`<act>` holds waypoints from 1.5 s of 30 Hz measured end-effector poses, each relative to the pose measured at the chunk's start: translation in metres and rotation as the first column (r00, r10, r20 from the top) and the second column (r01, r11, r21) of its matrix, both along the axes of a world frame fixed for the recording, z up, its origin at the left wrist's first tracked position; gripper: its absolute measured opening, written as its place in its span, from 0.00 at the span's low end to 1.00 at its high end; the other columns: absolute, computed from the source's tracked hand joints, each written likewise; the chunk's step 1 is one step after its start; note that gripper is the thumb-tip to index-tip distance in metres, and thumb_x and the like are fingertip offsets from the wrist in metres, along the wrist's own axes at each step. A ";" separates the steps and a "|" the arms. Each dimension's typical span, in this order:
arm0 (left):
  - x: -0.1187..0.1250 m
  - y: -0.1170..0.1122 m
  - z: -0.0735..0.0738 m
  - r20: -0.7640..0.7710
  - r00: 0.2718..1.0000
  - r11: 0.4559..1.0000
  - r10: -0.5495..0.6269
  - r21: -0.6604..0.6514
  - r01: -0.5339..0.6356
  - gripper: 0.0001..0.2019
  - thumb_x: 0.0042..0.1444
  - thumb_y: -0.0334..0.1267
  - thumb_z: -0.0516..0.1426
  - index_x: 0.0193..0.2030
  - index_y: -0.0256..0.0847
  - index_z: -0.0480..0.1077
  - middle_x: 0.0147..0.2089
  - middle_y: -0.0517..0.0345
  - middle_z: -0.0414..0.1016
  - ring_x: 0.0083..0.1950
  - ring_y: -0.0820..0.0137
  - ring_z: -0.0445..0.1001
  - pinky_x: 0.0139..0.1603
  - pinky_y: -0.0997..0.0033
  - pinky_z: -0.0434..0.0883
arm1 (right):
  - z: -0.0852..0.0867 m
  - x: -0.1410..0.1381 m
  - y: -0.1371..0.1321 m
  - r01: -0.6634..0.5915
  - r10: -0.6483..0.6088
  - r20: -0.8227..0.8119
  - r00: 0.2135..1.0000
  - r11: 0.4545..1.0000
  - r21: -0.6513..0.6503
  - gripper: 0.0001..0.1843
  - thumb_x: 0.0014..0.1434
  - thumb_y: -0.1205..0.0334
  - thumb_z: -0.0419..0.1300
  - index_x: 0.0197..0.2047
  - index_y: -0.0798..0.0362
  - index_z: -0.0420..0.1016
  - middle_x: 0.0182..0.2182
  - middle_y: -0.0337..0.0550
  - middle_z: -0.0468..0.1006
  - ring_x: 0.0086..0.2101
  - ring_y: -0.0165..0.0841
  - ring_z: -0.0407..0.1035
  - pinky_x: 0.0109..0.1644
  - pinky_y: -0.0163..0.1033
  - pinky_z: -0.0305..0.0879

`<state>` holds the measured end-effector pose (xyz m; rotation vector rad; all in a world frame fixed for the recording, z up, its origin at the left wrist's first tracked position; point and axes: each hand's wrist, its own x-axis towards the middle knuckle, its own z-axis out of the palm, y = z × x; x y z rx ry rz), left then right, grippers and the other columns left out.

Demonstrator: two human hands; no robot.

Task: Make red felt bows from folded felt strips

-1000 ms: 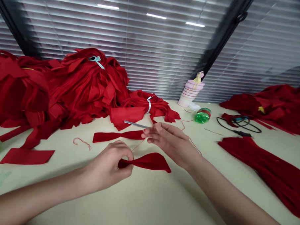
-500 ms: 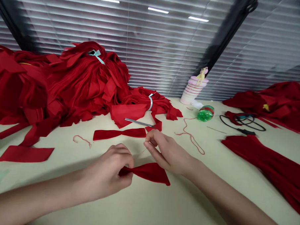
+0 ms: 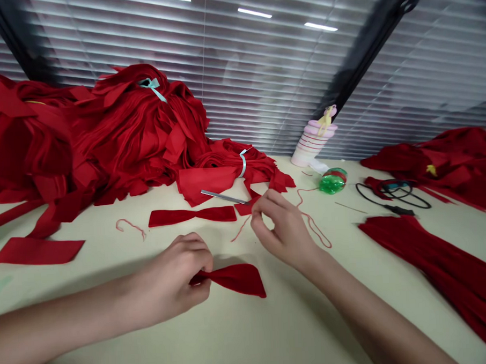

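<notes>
My left hand [image 3: 172,276] is closed around the pinched middle of a dark red fabric bow [image 3: 240,280]. One flared end of the bow points right, and the rest is hidden by the fingers. To its upper right, my right hand [image 3: 284,231] pinches a red thread [image 3: 241,229], whose loose end trails down and left from the fingertips. Just beyond the hands, a red strip gathered at its middle [image 3: 180,217] lies flat. Near the right fingertips are a thin silver metal tool [image 3: 221,196] and a small red fabric piece [image 3: 243,208].
Piles of red fabric [image 3: 124,133] stand at the back left, with more fabric [image 3: 463,161] at right. A pink-and-white container [image 3: 310,146], a green thread winder [image 3: 332,181], a black cord [image 3: 364,195] and a bundle of dark red strips [image 3: 436,275] lie rightward.
My right hand has moved up and right, away from the bow. The thread, faintly stretched between the hands before, now trails from the right fingers. My left hand keeps its hold.
</notes>
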<state>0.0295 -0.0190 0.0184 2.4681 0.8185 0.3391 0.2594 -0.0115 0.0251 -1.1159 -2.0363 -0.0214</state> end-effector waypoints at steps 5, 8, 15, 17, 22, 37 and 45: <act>0.001 -0.001 0.000 -0.002 0.999 0.999 0.032 -0.021 -0.032 0.07 0.49 0.23 0.52 0.27 0.40 0.61 0.35 0.56 0.68 0.45 0.65 0.68 0.43 0.69 0.66 | -0.004 0.006 0.008 0.065 -0.065 -0.012 0.998 0.998 -0.026 0.08 0.57 0.71 0.50 0.27 0.52 0.62 0.26 0.41 0.62 0.27 0.33 0.61 0.30 0.39 0.58; 0.003 -0.001 0.000 0.059 0.997 0.998 0.057 -0.005 -0.057 0.05 0.50 0.26 0.54 0.29 0.39 0.65 0.54 0.48 0.66 0.62 0.57 0.58 0.51 0.64 0.66 | -0.004 -0.002 0.001 -0.061 0.059 -0.017 0.998 0.993 -0.100 0.07 0.58 0.70 0.51 0.30 0.52 0.65 0.29 0.42 0.64 0.29 0.33 0.62 0.31 0.40 0.60; 0.009 0.001 -0.006 0.232 0.971 0.998 -0.063 -0.006 0.066 0.07 0.49 0.23 0.54 0.30 0.40 0.66 0.38 0.56 0.72 0.46 0.66 0.68 0.49 0.65 0.66 | 0.003 -0.023 -0.021 -0.364 0.379 -0.026 0.925 0.865 -0.346 0.09 0.59 0.69 0.50 0.29 0.52 0.66 0.28 0.41 0.65 0.29 0.32 0.61 0.31 0.38 0.61; 0.010 0.001 -0.007 0.254 0.965 0.997 -0.062 -0.020 0.070 0.07 0.50 0.23 0.53 0.31 0.39 0.65 0.31 0.59 0.69 0.39 0.69 0.68 0.44 0.67 0.66 | 0.005 -0.022 -0.021 -0.364 0.350 -0.107 0.931 0.859 -0.361 0.08 0.59 0.69 0.50 0.29 0.52 0.66 0.27 0.40 0.65 0.29 0.31 0.61 0.31 0.37 0.60; 0.008 0.000 -0.010 0.220 0.975 0.999 -0.029 -0.039 0.038 0.07 0.50 0.24 0.54 0.29 0.39 0.64 0.30 0.60 0.69 0.39 0.69 0.67 0.44 0.68 0.64 | 0.011 -0.010 -0.007 -0.371 0.035 -0.582 0.812 0.801 -0.469 0.09 0.55 0.66 0.51 0.23 0.51 0.62 0.24 0.38 0.61 0.26 0.30 0.57 0.29 0.37 0.56; 0.008 -0.005 -0.011 0.115 0.992 0.998 0.056 -0.026 -0.054 0.05 0.51 0.27 0.54 0.28 0.40 0.67 0.51 0.49 0.70 0.67 0.57 0.53 0.54 0.62 0.65 | 0.007 -0.011 -0.009 -0.224 0.040 -0.356 0.934 0.840 -0.493 0.08 0.55 0.67 0.54 0.25 0.53 0.69 0.26 0.39 0.68 0.28 0.30 0.62 0.31 0.36 0.58; 0.012 0.002 -0.016 0.273 0.960 0.998 0.064 -0.039 -0.056 0.09 0.47 0.21 0.54 0.27 0.39 0.64 0.35 0.59 0.71 0.44 0.68 0.69 0.44 0.69 0.65 | 0.010 -0.023 -0.021 -0.322 0.236 -0.231 0.944 0.812 -0.486 0.09 0.57 0.70 0.53 0.27 0.55 0.71 0.27 0.39 0.67 0.28 0.27 0.62 0.30 0.33 0.59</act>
